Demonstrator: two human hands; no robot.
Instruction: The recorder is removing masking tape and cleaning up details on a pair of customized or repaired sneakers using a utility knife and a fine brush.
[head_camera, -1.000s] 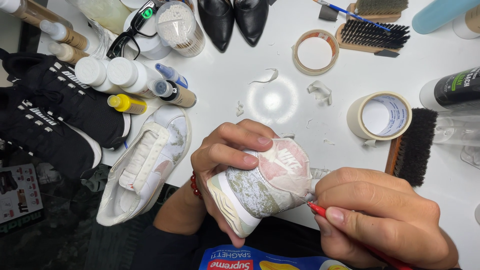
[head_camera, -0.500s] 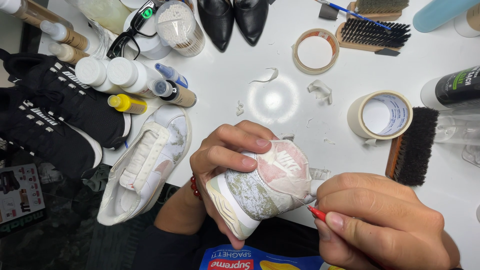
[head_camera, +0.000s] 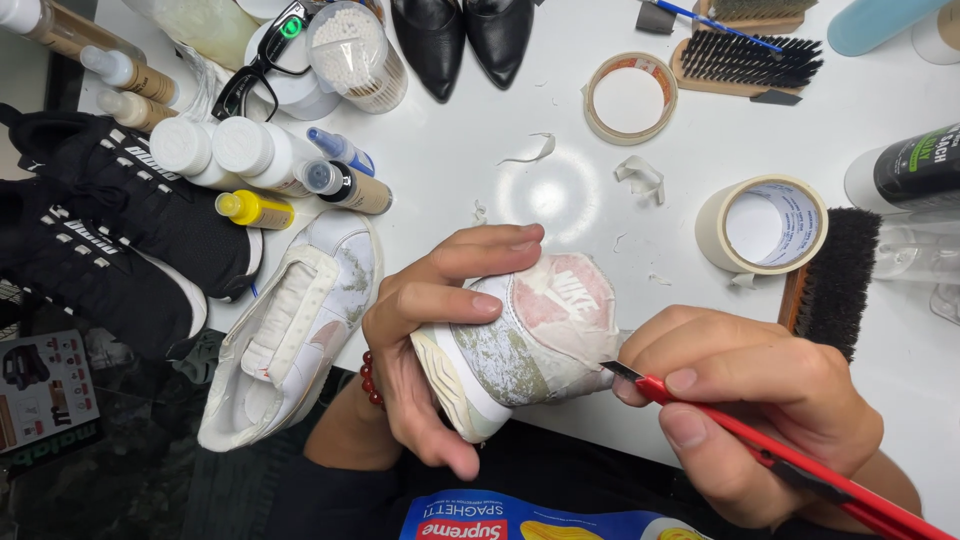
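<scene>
The tape-masked white sneaker (head_camera: 530, 335) sits at the near edge of the white worktop (head_camera: 480, 160), gripped around its heel by the left hand (head_camera: 435, 345). The right hand (head_camera: 750, 410), closed on a red craft knife (head_camera: 790, 455), has shifted slightly outward since earlier, blade tip at the taped toe. Its mate, another white sneaker (head_camera: 290, 330), lies just left.

A white sneaker (head_camera: 530, 340), wrapped in pale masking tape with greenish stains on its side, lies tilted on its flank at the near edge of the table (head_camera: 470, 170), sole toward the viewer. A red-handled craft knife (head_camera: 790, 455) slants up from the lower right, its blade tip touching the sneaker's taped side.
</scene>
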